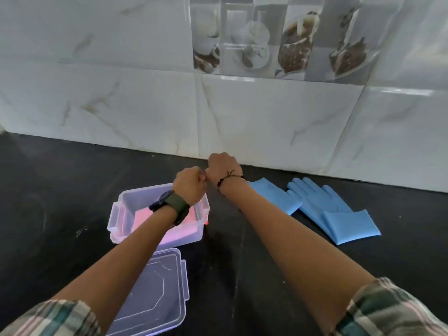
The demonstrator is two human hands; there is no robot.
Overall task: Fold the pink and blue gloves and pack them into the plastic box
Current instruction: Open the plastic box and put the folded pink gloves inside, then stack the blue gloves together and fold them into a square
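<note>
Black counter (pixel 60 190) carrying everything: lid (pixel 155 294) lying nearest, then plastic box (pixel 116 214) holding folded pink gloves (pixel 143 218). Left hand (pixel 190 184) and right hand (pixel 224 169) hovering fisted (apparently empty). Blue gloves (pixel 322 209) lying flat rightward, fingers pointing wallward, nearer right hand.

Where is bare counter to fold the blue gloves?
Bare counter lies left of the plastic box, and a strip runs between box and blue gloves, partly under the right arm. The near left is crowded: the lid sits just below the box.
</note>
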